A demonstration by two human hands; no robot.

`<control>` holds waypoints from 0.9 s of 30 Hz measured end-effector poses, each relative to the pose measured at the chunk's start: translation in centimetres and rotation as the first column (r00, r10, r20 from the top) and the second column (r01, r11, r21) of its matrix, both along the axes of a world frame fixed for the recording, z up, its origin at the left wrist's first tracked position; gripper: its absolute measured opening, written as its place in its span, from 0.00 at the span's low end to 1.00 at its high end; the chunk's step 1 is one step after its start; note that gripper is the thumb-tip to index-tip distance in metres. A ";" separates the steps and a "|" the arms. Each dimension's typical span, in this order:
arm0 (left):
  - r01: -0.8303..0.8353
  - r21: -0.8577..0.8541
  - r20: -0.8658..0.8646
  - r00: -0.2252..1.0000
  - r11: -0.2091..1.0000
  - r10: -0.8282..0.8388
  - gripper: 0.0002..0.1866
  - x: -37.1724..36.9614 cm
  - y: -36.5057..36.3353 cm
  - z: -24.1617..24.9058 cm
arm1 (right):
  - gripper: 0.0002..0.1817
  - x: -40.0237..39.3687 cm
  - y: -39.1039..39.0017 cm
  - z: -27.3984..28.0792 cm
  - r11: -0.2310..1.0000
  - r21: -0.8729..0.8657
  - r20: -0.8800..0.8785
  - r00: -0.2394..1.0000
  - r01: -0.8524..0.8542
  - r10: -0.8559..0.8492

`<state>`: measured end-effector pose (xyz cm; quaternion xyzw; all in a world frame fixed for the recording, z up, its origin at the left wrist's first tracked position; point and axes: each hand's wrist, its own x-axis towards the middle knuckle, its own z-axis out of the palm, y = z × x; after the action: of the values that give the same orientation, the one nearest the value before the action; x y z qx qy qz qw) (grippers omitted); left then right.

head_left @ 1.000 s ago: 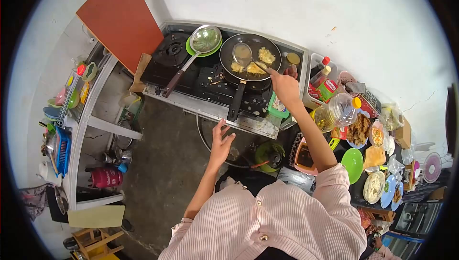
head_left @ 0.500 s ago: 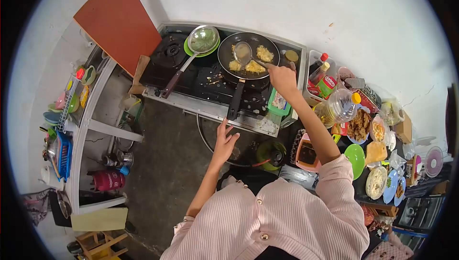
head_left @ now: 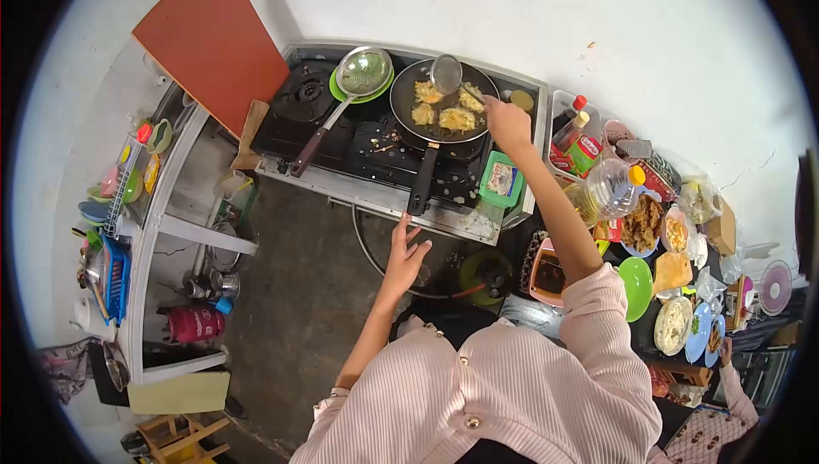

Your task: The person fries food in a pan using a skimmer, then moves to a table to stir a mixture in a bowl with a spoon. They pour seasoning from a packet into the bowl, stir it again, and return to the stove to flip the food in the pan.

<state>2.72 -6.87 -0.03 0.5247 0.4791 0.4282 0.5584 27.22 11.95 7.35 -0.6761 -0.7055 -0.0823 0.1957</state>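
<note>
A black frying pan point(head_left: 409, 97) sits on the stove point(head_left: 341, 157) with several pieces of golden fritter point(head_left: 457, 118) in it. My right hand point(head_left: 509, 125) is closed around the handle of a ladle point(head_left: 446, 74), whose round bowl is over the far side of the pan. Just below the tip of the pan's black handle point(head_left: 422, 179) is my left hand point(head_left: 404, 252), fingers apart, with nothing in it. A strainer point(head_left: 363, 71) with a brown handle rests on a green dish point(head_left: 386, 89) left of the pan.
A green tub point(head_left: 500, 179) stands at the stove's right edge. Beyond are an oil bottle point(head_left: 611, 191), sauce bottles, a green plate point(head_left: 634, 288) and dishes of food. A red board point(head_left: 213, 37) leans at the left. Another person's sleeve point(head_left: 737, 391) shows at the lower right.
The ladle has moved up from the middle of the pan to its far rim, and my right hand shifted slightly. More of the other person shows at the lower right.
</note>
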 end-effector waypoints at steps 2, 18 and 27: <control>0.004 -0.014 0.019 1.000 1.000 -0.003 0.38 0.0 -0.1 0.3 | 0.11 -0.4 1.2 -1.0 0.999 -0.035 0.046 0.999 -0.017 0.018; 0.034 -0.006 0.016 0.999 0.999 -0.034 0.37 -0.5 0.1 0.1 | 0.10 1.9 -4.2 2.5 1.000 -0.015 0.038 0.999 -0.003 0.004; 0.043 0.003 0.023 0.999 0.999 -0.043 0.38 -0.3 0.2 -0.2 | 0.11 3.2 -6.9 1.5 1.000 -0.013 -0.056 0.998 0.005 -0.005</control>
<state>2.44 -6.72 -0.20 0.5308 0.4607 0.4226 0.5722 30.37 5.06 8.82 -0.6812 -0.6986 -0.0593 0.2108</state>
